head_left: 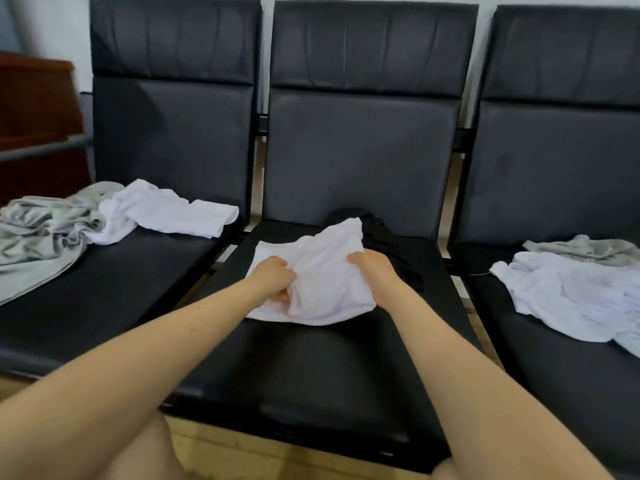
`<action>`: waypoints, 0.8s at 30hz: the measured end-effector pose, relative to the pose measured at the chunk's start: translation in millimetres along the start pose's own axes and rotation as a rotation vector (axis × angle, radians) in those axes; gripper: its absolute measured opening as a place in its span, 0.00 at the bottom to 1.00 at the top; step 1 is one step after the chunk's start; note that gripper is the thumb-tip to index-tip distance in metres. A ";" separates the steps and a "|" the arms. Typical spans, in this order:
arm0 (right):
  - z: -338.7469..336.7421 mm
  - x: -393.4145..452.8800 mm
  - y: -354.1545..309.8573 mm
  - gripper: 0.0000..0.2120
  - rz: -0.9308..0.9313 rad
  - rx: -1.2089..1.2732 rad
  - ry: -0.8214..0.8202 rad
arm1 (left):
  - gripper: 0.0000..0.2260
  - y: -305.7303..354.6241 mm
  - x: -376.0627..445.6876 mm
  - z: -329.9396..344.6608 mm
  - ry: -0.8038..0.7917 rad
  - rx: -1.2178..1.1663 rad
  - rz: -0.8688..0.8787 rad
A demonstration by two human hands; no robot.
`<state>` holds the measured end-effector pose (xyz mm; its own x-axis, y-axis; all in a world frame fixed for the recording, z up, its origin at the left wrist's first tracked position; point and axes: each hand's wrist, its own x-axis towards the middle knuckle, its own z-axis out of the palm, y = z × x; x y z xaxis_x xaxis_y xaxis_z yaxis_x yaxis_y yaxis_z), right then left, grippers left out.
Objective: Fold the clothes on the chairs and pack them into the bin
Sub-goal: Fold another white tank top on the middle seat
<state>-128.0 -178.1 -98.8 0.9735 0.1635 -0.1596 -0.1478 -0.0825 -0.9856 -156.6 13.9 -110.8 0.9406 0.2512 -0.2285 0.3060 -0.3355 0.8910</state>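
Both of your hands are already on the crumpled white cotton garment (322, 278), which lies on the seat of the black padded middle chair (311, 368), straight ahead of you and just past your wrists. Your left hand (273, 277) has its fingers curled into a bunched fold at the garment's left side. Your right hand (375, 271) lies along the right edge, fingers wrapped round the cloth there as far as I can judge (the fingertips are hidden beneath it).

The garment's long axis runs roughly left to right between your hands, with its far corner peaking up toward the backrest, over a dark black garment (384, 237) lying behind it. Neither hand is clearly nearer, so the next fold likely calls for both working together.

Loose piles wait on the side chairs: a grey and white heap (104, 220) on the left, another white and grey heap (571, 285) on the right. No bin shows in view.
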 end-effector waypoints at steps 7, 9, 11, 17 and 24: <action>14.7 -1.4 -18.6 0.09 -0.049 -0.180 -0.015 | 0.04 1.6 -5.6 -21.8 0.078 -0.243 -0.177; 28.9 1.8 -27.5 0.12 -0.068 -0.219 0.019 | 0.07 4.2 -3.9 -28.5 0.093 -0.314 -0.166; 51.1 5.0 -35.5 0.12 -0.110 -0.269 0.003 | 0.09 2.1 -2.6 -35.8 0.119 -0.356 -0.156; 110.3 9.2 -31.4 0.16 0.046 -0.290 -0.305 | 0.19 -18.6 8.1 -50.6 0.138 -0.317 -0.138; 84.6 27.1 -0.1 0.10 -0.050 -0.374 0.178 | 0.05 -29.5 19.6 -55.4 0.096 -0.026 -0.002</action>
<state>-116.3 -90.5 -107.8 0.9977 0.0069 -0.0674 -0.0577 -0.4351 -0.8985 -155.3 79.0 -119.9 0.9212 0.3377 -0.1930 0.3028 -0.3114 0.9007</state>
